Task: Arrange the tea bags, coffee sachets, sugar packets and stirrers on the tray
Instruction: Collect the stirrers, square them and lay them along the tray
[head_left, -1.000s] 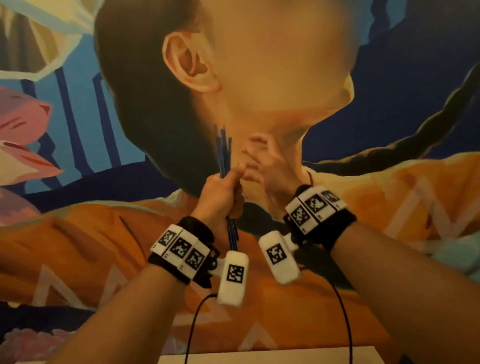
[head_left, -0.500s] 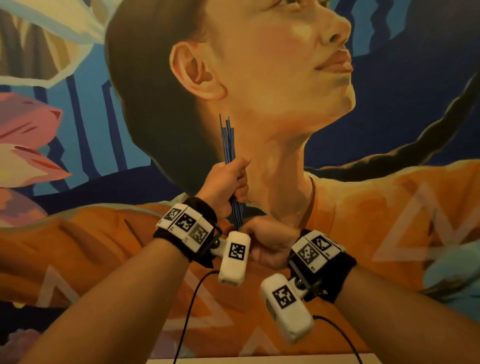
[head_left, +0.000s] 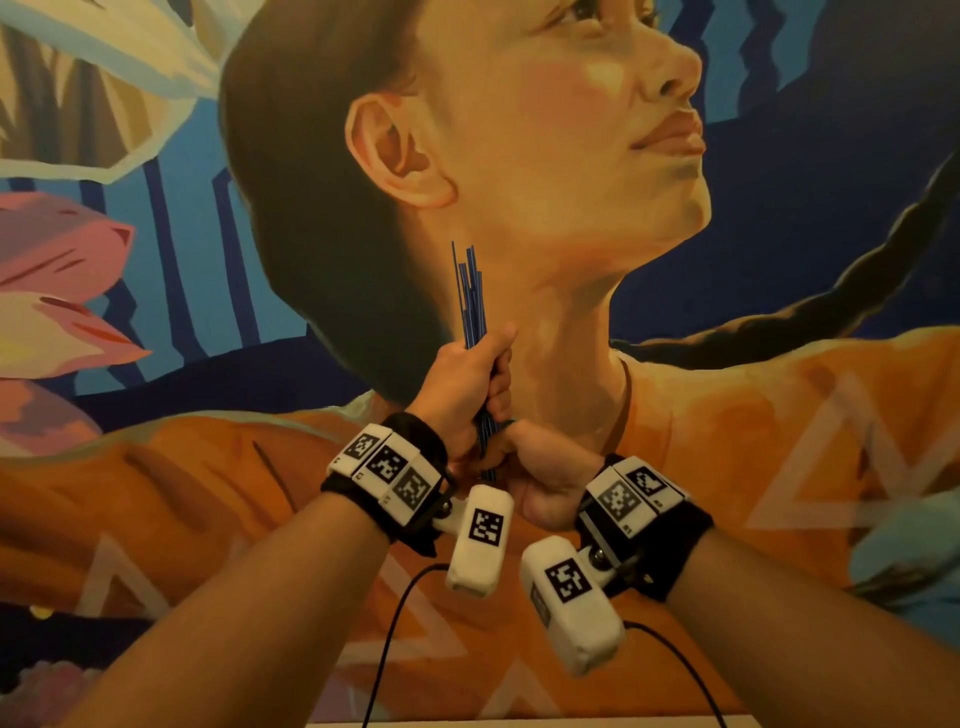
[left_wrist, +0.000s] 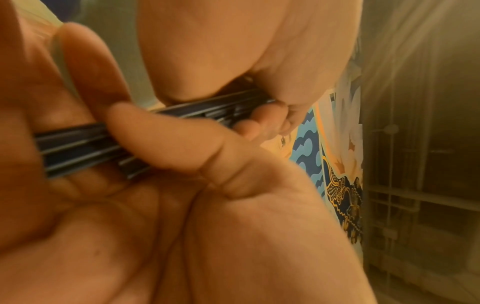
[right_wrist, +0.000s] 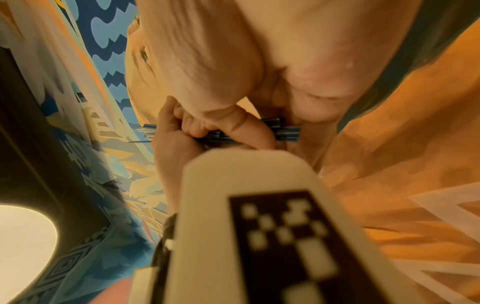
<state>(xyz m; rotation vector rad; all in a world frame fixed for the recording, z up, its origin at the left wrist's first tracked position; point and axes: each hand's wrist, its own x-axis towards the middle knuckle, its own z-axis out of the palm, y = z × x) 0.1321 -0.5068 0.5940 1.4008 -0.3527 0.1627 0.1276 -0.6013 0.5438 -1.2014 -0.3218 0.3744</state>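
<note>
A bundle of thin dark blue stirrers (head_left: 471, 296) stands upright in front of a painted wall. My left hand (head_left: 470, 379) grips the bundle round its middle, fingers and thumb curled about it (left_wrist: 161, 139). Just below, my right hand (head_left: 535, 467) holds the lower ends of the stirrers (right_wrist: 283, 131), its fingers curled round them. The upper tips fan out unevenly above my left fist. No tray, tea bags, sachets or sugar packets show in any view.
A large painted mural (head_left: 753, 415) of a person in an orange top fills the wall straight ahead. A pale table edge (head_left: 519, 723) shows at the bottom of the head view. A round lit lamp (right_wrist: 23, 246) glows at the lower left of the right wrist view.
My right hand dropped from beside the upper stirrers to below my left fist and took hold of the bundle's lower ends. The head view tilted up a little.
</note>
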